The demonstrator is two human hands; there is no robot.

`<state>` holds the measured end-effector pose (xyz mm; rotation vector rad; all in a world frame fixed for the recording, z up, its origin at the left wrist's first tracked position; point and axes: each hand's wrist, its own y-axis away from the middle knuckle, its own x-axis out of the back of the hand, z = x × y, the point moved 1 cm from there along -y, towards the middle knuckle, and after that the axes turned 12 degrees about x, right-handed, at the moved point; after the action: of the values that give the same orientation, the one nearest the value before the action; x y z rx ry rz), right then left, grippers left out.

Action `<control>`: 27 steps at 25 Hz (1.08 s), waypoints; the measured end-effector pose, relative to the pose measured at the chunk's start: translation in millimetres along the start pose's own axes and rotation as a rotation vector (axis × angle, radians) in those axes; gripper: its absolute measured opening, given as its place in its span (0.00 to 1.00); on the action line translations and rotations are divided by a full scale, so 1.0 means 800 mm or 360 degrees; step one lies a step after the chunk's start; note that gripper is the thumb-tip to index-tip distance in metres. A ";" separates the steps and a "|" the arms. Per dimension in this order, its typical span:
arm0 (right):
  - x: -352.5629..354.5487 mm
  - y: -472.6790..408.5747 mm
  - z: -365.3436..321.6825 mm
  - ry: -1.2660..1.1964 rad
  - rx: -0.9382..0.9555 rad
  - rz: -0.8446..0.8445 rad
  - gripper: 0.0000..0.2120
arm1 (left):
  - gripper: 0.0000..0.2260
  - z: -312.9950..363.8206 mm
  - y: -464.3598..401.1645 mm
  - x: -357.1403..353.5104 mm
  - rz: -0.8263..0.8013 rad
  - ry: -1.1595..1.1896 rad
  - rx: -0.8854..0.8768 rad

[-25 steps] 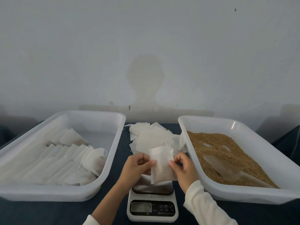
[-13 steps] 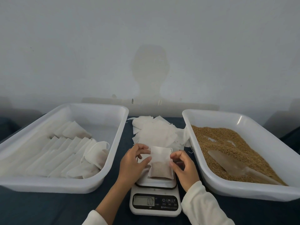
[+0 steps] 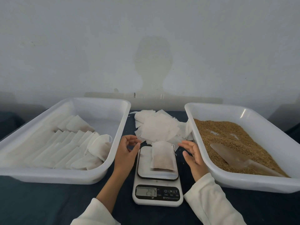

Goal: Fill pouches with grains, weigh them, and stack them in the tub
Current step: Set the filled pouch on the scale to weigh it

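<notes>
A filled white pouch (image 3: 162,155) lies flat on the platform of the small white scale (image 3: 157,184), whose display shows digits. My left hand (image 3: 127,151) hovers open just left of the platform, touching nothing. My right hand (image 3: 193,155) hovers open to the right of the pouch. The left white tub (image 3: 68,175) holds several filled pouches (image 3: 73,148) in rows. The right white tub (image 3: 243,182) holds brown grains (image 3: 230,135) with a clear scoop (image 3: 233,158) lying in them.
A loose pile of empty white pouches (image 3: 159,127) lies on the dark table behind the scale, between the two tubs. A pale wall stands close behind the table. Dark tabletop (image 3: 40,202) shows in front of the tubs.
Both hands held the filled pouch, lowered it onto the scale platform, then let go and drew apart to either side.
</notes>
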<state>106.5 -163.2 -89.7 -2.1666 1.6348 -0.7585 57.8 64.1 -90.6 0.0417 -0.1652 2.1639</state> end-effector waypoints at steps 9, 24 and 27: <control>-0.002 0.001 0.001 -0.0041 -0.0046 -0.0014 0.13 | 0.09 -0.003 0.002 -0.002 -0.0044 -0.0039 0.0054; -0.032 -0.039 -0.023 0.0095 -0.0143 -0.0052 0.13 | 0.35 0.043 0.006 -0.049 -0.0526 -0.1134 -0.0002; -0.035 -0.049 -0.054 0.0027 -0.0040 -0.0056 0.11 | 0.23 0.070 0.019 -0.043 -0.0363 -0.1126 -0.0190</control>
<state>106.1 -122.2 -39.4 -2.2172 1.6270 -0.7723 63.2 20.0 -40.2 0.7242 -0.6580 1.8260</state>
